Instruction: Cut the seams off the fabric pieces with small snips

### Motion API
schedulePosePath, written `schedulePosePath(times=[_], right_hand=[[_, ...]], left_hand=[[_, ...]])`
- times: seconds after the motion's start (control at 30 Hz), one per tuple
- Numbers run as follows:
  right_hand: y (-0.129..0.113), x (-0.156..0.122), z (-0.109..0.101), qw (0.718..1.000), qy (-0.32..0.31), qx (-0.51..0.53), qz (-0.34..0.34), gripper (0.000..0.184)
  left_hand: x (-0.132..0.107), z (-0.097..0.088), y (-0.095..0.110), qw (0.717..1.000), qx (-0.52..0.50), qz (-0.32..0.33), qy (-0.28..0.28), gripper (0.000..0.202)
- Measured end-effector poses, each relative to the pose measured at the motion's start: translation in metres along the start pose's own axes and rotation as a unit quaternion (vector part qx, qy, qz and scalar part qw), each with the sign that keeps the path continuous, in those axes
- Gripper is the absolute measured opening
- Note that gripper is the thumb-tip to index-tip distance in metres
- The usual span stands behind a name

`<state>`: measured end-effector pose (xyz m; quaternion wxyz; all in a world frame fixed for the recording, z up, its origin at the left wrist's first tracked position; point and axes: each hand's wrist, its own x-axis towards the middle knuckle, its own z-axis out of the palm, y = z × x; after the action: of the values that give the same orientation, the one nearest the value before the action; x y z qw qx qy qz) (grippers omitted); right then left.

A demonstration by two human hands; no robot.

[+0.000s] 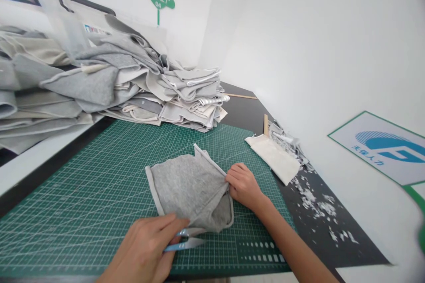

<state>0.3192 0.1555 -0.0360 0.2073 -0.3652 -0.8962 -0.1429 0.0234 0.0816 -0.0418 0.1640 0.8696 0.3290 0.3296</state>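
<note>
Fingers [232,180] of your right hand [245,186] are pinching the grey fabric [186,185] taut at three o'clock while your left hand [143,252] is clamping blue snips [186,243] at six o'clock.

Fabric piece [189,185] is laid on the cutting mat [83,194], near its middle. From the piece, clippers [191,243] are located at 6 o'clock, a folded cloth [275,157] at 2 o'clock, scraps [312,196] at 3 o'clock off the mat, and a fabric pile [99,84] at 11 o'clock behind the mat.
</note>
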Motion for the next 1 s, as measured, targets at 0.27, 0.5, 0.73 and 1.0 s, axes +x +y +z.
schedulePosePath(times=[0.27, 0.5, 0.73, 1.0], right_hand=[[0.001, -0.002, -0.003, 0.998, 0.031, -0.046, 0.001, 0.033], [0.004, 0.002, -0.001, 0.998, 0.037, -0.048, 0.017, 0.032], [-0.002, 0.000, 0.001, 0.999, 0.041, 0.010, 0.034, 0.028], [-0.011, 0.000, -0.026, 0.988, 0.054, 0.120, 0.085, 0.026]], left_hand=[[-0.011, -0.014, -0.001, 0.990, 0.094, 0.101, 0.039, 0.041], [-0.012, -0.007, -0.007, 0.985, 0.128, 0.117, 0.023, 0.048], [-0.012, 0.013, -0.006, 0.987, 0.143, 0.054, -0.044, 0.058], [-0.005, 0.027, 0.007, 0.972, 0.167, -0.041, -0.159, 0.073]])
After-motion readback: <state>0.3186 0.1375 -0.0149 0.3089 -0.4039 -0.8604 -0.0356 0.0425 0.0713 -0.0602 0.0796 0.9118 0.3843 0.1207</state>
